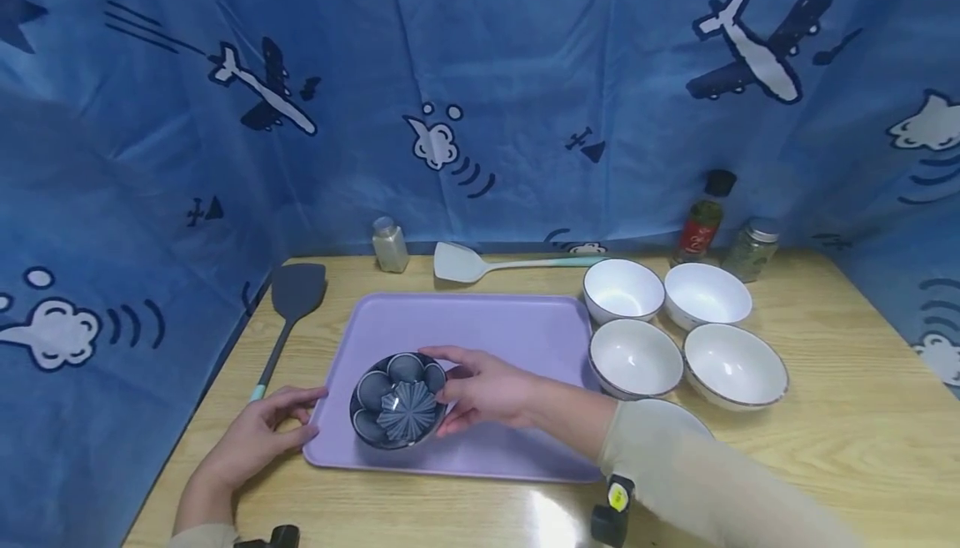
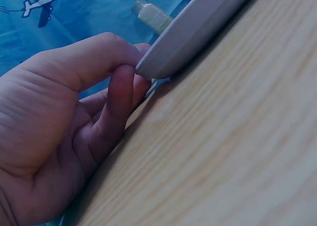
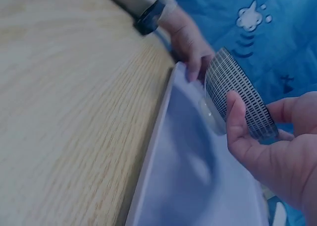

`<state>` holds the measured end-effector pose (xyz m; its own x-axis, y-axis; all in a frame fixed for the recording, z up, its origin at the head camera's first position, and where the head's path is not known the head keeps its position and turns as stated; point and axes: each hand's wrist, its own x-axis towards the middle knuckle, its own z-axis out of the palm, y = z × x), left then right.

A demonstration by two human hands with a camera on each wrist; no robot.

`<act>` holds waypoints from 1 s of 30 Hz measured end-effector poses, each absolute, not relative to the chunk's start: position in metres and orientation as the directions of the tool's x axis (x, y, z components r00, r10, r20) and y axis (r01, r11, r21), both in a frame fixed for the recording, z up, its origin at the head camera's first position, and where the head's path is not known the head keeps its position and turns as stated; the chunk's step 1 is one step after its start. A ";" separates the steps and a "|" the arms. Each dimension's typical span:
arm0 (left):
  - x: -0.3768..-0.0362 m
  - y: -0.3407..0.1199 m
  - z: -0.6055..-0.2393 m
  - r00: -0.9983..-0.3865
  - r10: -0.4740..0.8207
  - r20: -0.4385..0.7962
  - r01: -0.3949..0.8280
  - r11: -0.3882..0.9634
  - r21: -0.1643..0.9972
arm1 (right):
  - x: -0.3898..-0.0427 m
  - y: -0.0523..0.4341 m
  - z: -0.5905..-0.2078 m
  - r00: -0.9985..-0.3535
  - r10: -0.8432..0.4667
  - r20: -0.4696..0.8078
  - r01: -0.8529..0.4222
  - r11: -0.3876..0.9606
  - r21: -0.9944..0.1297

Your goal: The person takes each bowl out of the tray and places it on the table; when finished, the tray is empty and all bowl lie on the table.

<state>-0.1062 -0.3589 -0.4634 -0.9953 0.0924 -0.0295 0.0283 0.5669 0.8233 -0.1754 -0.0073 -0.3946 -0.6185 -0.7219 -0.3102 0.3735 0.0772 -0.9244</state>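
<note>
Two hands work apart at the near-left corner of a purple tray [image 1: 517, 327]. The right hand [image 1: 487, 389] curls round the right side of a small dark bowl [image 1: 397, 402], thumb along its far rim and fingers under its near side; the right wrist view shows the bowl [image 3: 240, 97] tipped, its foot on the tray [image 3: 198, 176] and its black-checked outer wall turned toward the camera. From the head view the bowl's inside shows a petal pattern in grey and dark blue.

Left of the bowl, the left hand [image 1: 258, 435] rests on the wooden table [image 1: 840, 448] with its fingertips at the tray's left edge (in the left wrist view the thumb and a finger [image 2: 119, 94] pinch the tray's corner [image 2: 163, 62]).

Beyond the left hand lies a dark spatula [image 1: 288, 306] with a teal handle end, running along the table's left side. Past the tray's far edge stand a small shaker jar [image 1: 390, 245] and a pale spatula [image 1: 487, 263] lying crosswise. To the right of the right hand four white bowls [image 1: 633, 358] sit in a two-by-two cluster just beside the tray, and the right forearm's sleeve partly covers another white dish [image 1: 667, 413] nearer the person. Behind the bowls stand a red-labelled bottle [image 1: 701, 227] with a black cap and a glass spice jar [image 1: 752, 249]. Blue fabric printed with planes and clouds [image 1: 480, 81] closes off the table's back and sides.
</note>
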 end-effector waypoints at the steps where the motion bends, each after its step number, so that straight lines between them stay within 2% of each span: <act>1: -0.106 -0.359 -0.464 -0.995 0.094 -0.030 0.028 0.562 0.827 | -0.174 -0.003 -0.392 -0.622 -0.720 -0.308 0.371 0.075 -0.926; 7: -0.107 -0.360 -0.466 -0.994 0.100 -0.040 0.023 0.561 0.827 | -0.163 0.022 -0.380 -0.638 -0.714 -0.288 0.355 0.059 -0.933; 22: -0.109 -0.361 -0.468 -0.996 0.068 -0.065 -0.016 0.553 0.833 | -0.146 0.097 -0.354 -0.623 -0.747 -0.231 0.295 0.049 -0.954; 30: -0.109 -0.361 -0.468 -0.995 0.073 -0.068 -0.016 0.553 0.833 | -0.133 0.144 -0.345 -0.652 -0.713 -0.258 0.236 0.132 -0.963</act>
<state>-0.1092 -0.3609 -0.4679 -0.9951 0.0725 -0.0676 -0.0163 0.5527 0.8332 -0.1326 0.1445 -0.3446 -0.6519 -0.7132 -0.2576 0.2358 0.1323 -0.9628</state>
